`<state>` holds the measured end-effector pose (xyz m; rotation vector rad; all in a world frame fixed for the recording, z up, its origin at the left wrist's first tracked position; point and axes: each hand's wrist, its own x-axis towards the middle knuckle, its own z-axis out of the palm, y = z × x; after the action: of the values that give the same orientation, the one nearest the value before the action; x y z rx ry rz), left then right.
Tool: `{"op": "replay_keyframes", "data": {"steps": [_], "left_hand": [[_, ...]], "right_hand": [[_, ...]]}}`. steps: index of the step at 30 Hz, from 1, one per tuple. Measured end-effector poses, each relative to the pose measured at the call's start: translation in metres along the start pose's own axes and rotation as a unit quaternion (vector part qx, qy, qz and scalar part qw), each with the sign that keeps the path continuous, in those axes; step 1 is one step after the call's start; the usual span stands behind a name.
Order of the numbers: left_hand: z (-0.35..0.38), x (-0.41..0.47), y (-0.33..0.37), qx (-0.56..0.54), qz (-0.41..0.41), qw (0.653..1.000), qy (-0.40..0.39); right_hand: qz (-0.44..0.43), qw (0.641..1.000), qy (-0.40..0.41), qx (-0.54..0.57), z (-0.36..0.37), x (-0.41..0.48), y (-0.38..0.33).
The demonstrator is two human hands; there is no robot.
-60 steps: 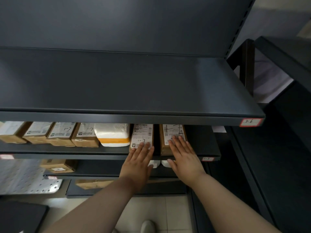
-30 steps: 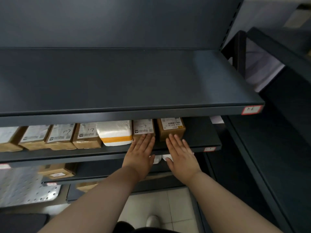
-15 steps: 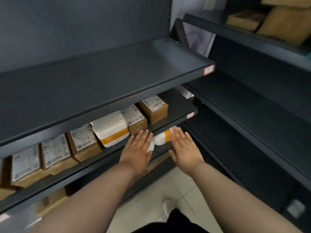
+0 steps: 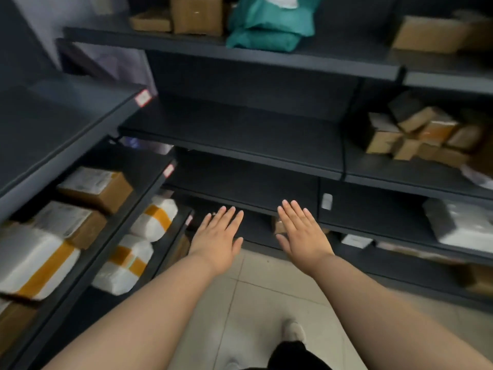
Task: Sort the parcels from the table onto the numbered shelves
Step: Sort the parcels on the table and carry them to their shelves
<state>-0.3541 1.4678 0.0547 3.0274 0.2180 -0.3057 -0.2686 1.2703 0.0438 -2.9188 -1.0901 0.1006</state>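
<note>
My left hand (image 4: 216, 239) and my right hand (image 4: 302, 233) are held out flat in front of me, fingers straight, palms down, holding nothing and touching nothing. They hover over the floor in the corner between two dark shelf units. On the left unit, brown labelled boxes (image 4: 96, 186) and white padded parcels with orange tape (image 4: 32, 260) lie in a row on one shelf (image 4: 128, 201). More white taped parcels (image 4: 156, 218) lie on the shelf below it.
The facing shelf unit (image 4: 240, 145) has bare dark boards in its middle. Brown boxes (image 4: 424, 134) are piled at its right, a white parcel (image 4: 458, 225) lies lower right, and green bags (image 4: 266, 22) and cartons sit on top. Pale floor tiles (image 4: 261, 297) lie below.
Both hands have let go of the two boxes they pushed onto the left shelf and drawn back. My view has swung right, toward the corner and the facing shelf unit.
</note>
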Motion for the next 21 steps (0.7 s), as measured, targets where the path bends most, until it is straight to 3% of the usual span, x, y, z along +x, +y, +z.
{"op": "replay_keyframes", "data": {"steps": [10, 21], "left_hand": [[-0.016, 0.054, 0.208, 0.04, 0.204, 0.978, -0.011], [0.008, 0.037, 0.545, 0.026, 0.404, 0.914, 0.025]], "right_hand": [[0.295, 0.954, 0.049, 0.038, -0.013, -0.175, 0.174], [0.498, 0.857, 0.13, 0.021, -0.042, -0.431, 0.344]]}}
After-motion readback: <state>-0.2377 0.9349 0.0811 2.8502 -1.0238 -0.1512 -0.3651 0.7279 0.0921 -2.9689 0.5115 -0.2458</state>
